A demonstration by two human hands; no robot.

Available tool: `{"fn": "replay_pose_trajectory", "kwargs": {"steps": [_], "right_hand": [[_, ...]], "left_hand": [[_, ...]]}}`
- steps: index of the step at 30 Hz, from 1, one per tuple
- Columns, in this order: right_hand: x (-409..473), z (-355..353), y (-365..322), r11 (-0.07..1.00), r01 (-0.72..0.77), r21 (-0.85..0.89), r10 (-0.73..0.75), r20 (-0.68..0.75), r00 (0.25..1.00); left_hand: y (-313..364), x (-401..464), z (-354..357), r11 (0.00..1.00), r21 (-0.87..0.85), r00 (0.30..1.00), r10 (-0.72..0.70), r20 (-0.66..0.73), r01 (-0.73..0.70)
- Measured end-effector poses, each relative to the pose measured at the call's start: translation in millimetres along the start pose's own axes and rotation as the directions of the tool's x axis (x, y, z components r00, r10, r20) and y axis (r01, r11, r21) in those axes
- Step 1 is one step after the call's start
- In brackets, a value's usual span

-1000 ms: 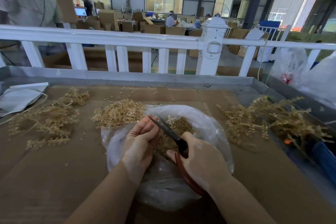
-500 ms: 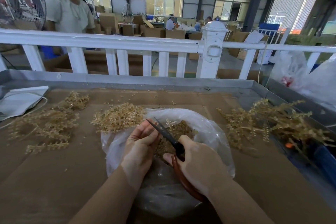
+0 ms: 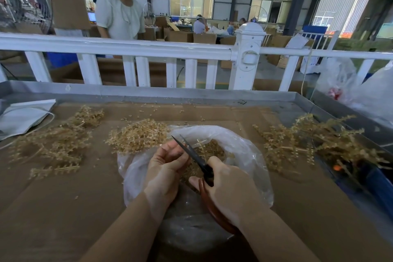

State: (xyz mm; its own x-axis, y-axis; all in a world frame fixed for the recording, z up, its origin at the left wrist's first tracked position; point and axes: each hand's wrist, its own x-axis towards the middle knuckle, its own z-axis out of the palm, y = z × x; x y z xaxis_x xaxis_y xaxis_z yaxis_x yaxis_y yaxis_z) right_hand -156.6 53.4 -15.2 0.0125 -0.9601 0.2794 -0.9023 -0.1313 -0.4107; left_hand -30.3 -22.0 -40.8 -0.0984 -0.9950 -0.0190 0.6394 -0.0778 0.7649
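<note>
My right hand [image 3: 231, 189] grips red-handled scissors [image 3: 196, 158], whose dark blades stand slightly apart and point up-left. My left hand [image 3: 164, 169] curls its fingers round a small tan plastic sprig right at the blades; the sprig is mostly hidden by the fingers. Both hands work over a clear plastic bag [image 3: 244, 151] that lies open on the cardboard and holds a heap of small tan cut pieces [image 3: 214, 149].
Tan plastic sprig piles lie at left [image 3: 53, 144], centre [image 3: 138, 136] and right [image 3: 308, 142] on the cardboard-lined metal tray [image 3: 148, 93]. A white fence [image 3: 246, 55] runs behind; a person stands beyond it. White bags [image 3: 361, 89] sit at right, a white mask [image 3: 23, 117] at left.
The scissor blades have parted slightly at the sprig. The person behind the fence has walked to the right. My hands have stayed over the bag.
</note>
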Motion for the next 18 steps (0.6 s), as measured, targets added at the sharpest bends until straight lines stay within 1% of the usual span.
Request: {"fn": "replay_pose_trajectory", "kwargs": {"steps": [4,8,14,18], "right_hand": [[-3.2,4.6,2.7,0.998,0.006,-0.064,-0.010,-0.056,0.998],[-5.1,6.7,7.0,0.995,0.007,-0.101,-0.017,-0.100,0.995],[-6.2,8.4,6.7,0.994,0.023,-0.105,-0.032,-0.083,0.996],[-6.5,7.5,5.7,0.993,-0.016,-0.115,0.005,-0.093,0.996]], "left_hand": [[0.9,-0.7,1.7,1.000,-0.019,1.000,0.000,-0.009,0.000],[2.4,-0.3,3.2,0.997,-0.075,0.999,-0.016,-0.040,0.012],[4.8,-1.1,2.5,0.995,-0.096,0.998,-0.038,-0.040,0.034],[4.7,-1.3,1.7,0.992,-0.117,0.998,-0.044,-0.035,0.039]]}}
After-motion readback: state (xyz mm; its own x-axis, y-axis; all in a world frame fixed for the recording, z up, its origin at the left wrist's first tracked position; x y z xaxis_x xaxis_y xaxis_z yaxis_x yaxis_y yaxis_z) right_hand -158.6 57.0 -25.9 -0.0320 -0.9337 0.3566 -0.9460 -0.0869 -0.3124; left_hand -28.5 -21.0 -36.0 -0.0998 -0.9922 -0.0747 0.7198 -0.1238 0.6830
